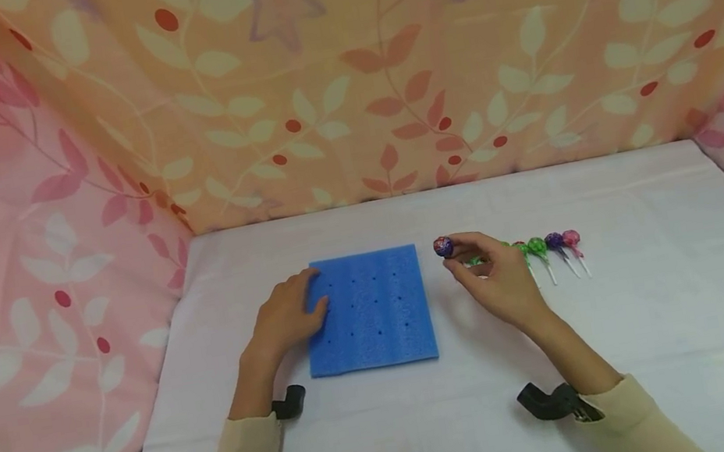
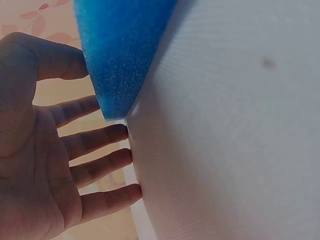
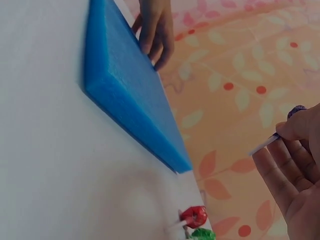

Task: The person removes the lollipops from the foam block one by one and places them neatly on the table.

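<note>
A square blue foam block (image 1: 376,314) with small holes in its top lies on the white-covered table. At its left side, my left hand (image 1: 282,319) touches the edge with thumb and fingers spread and fairly straight. Right of the block, my right hand (image 1: 505,284) pinches a lollipop (image 1: 443,247) in a dark purple and red wrapper between thumb and fingers, raised off the table. Its white stick (image 3: 264,144) shows in the right wrist view, pointing away from the palm. Behind the right hand lies a row of wrapped lollipops, partly hidden by it.
In the row are a green lollipop (image 1: 536,246), a purple lollipop (image 1: 554,240) and a pink lollipop (image 1: 572,238). A red lollipop (image 3: 194,217) lies near the foam in the right wrist view. Patterned cloth walls (image 1: 342,102) stand at the back and sides.
</note>
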The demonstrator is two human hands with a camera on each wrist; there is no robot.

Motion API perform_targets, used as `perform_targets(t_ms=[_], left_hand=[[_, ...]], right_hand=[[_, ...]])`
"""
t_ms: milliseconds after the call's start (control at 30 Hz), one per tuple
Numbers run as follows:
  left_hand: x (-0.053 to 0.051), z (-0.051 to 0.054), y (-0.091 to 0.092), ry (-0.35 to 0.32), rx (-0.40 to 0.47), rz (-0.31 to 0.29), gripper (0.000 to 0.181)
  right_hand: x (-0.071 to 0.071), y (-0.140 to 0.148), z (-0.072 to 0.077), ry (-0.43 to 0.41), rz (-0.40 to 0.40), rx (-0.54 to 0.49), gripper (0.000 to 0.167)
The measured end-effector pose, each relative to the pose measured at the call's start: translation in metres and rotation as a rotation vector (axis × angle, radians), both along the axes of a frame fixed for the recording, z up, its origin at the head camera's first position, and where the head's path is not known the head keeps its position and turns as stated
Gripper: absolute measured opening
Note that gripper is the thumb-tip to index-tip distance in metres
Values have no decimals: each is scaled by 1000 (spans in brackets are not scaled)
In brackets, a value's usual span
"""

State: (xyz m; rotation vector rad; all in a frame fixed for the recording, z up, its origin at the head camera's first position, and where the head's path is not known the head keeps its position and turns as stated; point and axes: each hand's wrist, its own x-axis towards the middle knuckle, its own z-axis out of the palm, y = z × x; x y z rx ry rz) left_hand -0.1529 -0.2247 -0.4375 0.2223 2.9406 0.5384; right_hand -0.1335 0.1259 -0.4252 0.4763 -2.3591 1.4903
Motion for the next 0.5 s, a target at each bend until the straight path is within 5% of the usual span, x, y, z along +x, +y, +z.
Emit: perform_targets(t_ms=[500], left_hand=[[-1, 0, 2, -3, -8, 7, 63]], right_hand=[[-8, 36, 8, 25, -90, -14, 37]])
